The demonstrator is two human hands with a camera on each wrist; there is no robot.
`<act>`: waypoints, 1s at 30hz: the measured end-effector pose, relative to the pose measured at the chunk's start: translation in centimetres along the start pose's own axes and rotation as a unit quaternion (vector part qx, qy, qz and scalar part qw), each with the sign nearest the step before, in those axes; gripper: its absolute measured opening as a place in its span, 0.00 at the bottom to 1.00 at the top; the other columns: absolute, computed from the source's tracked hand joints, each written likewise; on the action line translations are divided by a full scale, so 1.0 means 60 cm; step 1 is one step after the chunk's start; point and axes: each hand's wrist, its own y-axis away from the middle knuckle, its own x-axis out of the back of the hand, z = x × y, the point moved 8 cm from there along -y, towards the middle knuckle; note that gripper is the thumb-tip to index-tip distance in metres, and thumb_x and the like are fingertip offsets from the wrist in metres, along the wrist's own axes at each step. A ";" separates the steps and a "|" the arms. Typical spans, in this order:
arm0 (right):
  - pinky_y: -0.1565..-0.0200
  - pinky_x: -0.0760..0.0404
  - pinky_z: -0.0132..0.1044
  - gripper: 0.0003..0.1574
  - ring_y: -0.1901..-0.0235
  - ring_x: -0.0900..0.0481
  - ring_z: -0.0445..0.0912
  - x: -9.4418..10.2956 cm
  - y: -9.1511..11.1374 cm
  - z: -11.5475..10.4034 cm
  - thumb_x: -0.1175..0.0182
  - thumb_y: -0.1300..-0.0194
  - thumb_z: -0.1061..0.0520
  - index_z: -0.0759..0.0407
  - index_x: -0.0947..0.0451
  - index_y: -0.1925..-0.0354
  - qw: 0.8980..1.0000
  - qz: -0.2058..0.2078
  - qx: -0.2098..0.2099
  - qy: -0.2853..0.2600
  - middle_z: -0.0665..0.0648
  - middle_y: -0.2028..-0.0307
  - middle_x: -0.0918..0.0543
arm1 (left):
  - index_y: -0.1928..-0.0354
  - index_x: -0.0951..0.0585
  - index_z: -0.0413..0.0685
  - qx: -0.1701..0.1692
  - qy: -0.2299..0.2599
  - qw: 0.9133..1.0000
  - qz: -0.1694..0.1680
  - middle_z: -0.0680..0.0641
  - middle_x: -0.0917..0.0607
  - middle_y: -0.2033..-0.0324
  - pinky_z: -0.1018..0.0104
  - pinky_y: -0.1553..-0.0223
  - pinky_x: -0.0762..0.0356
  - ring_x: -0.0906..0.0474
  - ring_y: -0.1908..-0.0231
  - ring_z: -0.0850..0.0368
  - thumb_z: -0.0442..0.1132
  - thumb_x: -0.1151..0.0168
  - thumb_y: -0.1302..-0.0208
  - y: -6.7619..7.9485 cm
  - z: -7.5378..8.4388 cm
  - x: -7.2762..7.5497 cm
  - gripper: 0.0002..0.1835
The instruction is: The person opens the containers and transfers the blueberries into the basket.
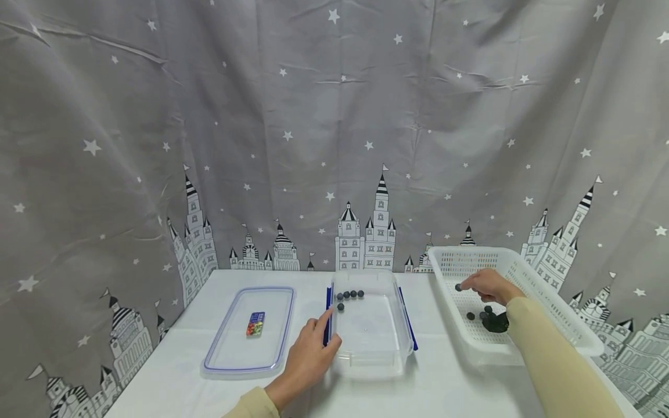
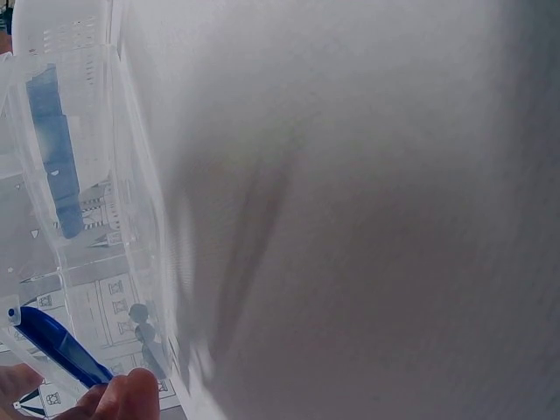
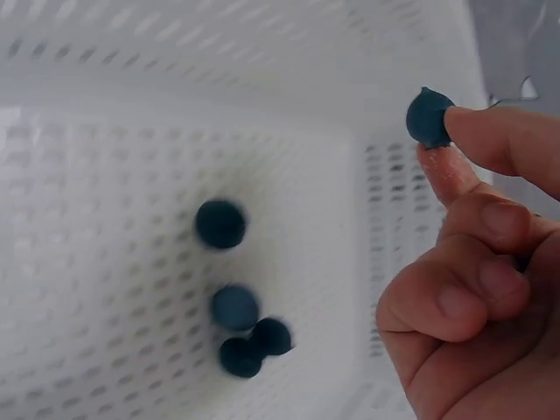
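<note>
Small dark blue balls are in two places. Several lie along the far left of a clear plastic box with blue latches. Others lie on the floor of a white perforated basket. My right hand, over the basket, pinches one dark blue ball between thumb and index finger; its other fingers are curled in. My left hand is at the box's left wall by a blue latch, index finger straight and thumb spread apart.
Left of the box lies a clear lid with a blue seal and a colourful label. A dark glossy mass sits in the basket, partly behind my right sleeve. A grey curtain with castles hangs behind the white table.
</note>
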 end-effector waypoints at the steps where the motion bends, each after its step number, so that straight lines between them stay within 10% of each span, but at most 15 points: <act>1: 0.78 0.35 0.31 0.24 0.85 0.42 0.38 -0.001 0.001 0.007 0.37 0.36 0.58 0.76 0.20 0.48 1.000 -0.001 -0.006 -0.001 0.45 0.87 0.39 | 0.26 0.32 0.57 -0.001 0.000 1.000 0.000 0.46 0.22 0.56 0.63 0.69 0.33 0.31 0.66 0.58 0.51 0.44 0.34 0.000 0.000 0.000 0.34; 8: 0.77 0.35 0.31 0.08 0.85 0.41 0.39 0.000 0.006 0.052 0.36 0.39 0.59 0.64 0.19 0.71 0.998 0.000 -0.057 -0.003 0.46 0.87 0.39 | 0.26 0.32 0.57 -0.001 0.000 1.000 -0.002 0.46 0.22 0.55 0.63 0.69 0.32 0.32 0.65 0.58 0.52 0.44 0.34 0.001 0.001 0.001 0.34; 12: 0.78 0.35 0.30 0.16 0.85 0.39 0.38 0.004 0.012 0.072 0.37 0.39 0.58 0.55 0.29 0.81 0.997 0.007 -0.079 0.022 0.46 0.87 0.38 | 0.26 0.32 0.56 0.001 -0.003 1.000 0.000 0.46 0.22 0.55 0.64 0.70 0.33 0.32 0.66 0.59 0.51 0.44 0.35 0.002 0.001 0.001 0.34; 30: 0.77 0.36 0.31 0.13 0.83 0.39 0.40 0.015 0.023 0.096 0.36 0.42 0.55 0.58 0.27 0.77 0.988 0.003 -0.117 0.105 0.49 0.83 0.35 | 0.26 0.32 0.56 0.005 -0.004 1.000 -0.008 0.45 0.22 0.55 0.62 0.68 0.32 0.31 0.65 0.58 0.52 0.44 0.35 0.000 0.004 0.003 0.34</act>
